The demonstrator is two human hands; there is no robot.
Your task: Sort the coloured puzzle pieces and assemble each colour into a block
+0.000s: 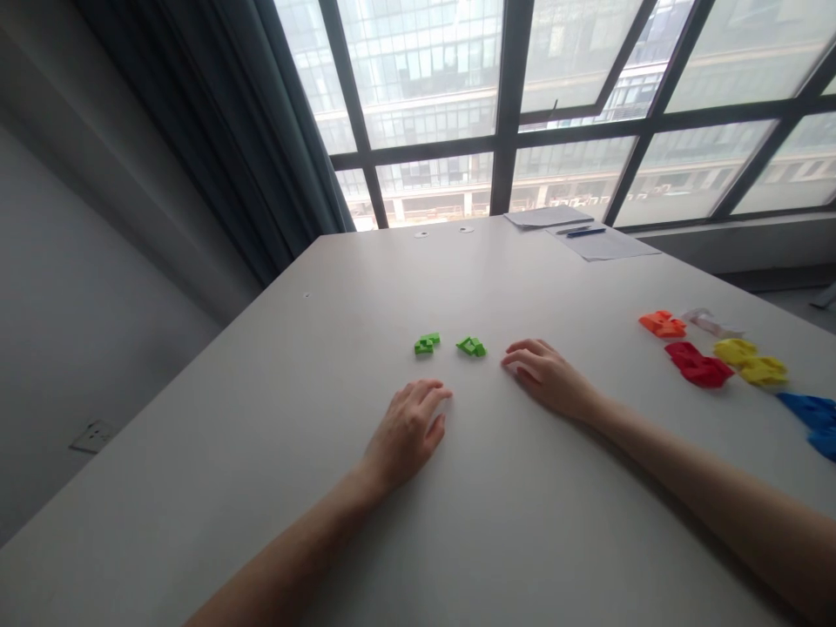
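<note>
- Green block pieces, left cluster [424,347]: small, angular; lying mid-table, ahead of the left hand, apart from it.
- Green block pieces, right cluster [471,347]: similar; lying just beside the left cluster, with a narrow gap between; nearest to the right hand.
- Left hand [408,427]: palm down, fingers loosely curled, thumb apart from forefinger; holding nothing.
- Right hand [539,373]: fingers lightly bent and a little spread, pointing toward the right cluster without contact; holding nothing.
- Step in hand, by judgement: hands at ease either side of the green pieces, none gripped.
- Next move, by judgement: for any pickup, calls for a short reach and a fine thumb-and-finger pinch on one small piece.
- Farther right, grouped: orange pieces [663,324], clear or whitish pieces [711,323], red pieces [698,366], yellow pieces [758,366], blue pieces [810,411]; cannot tell exact shapes.
- White table [261,418], beneath all.
- Far edge: paper sheets [547,217], blue pen [586,232].
- Beyond: dark curtain [215,113], framed window [424,78].
</note>
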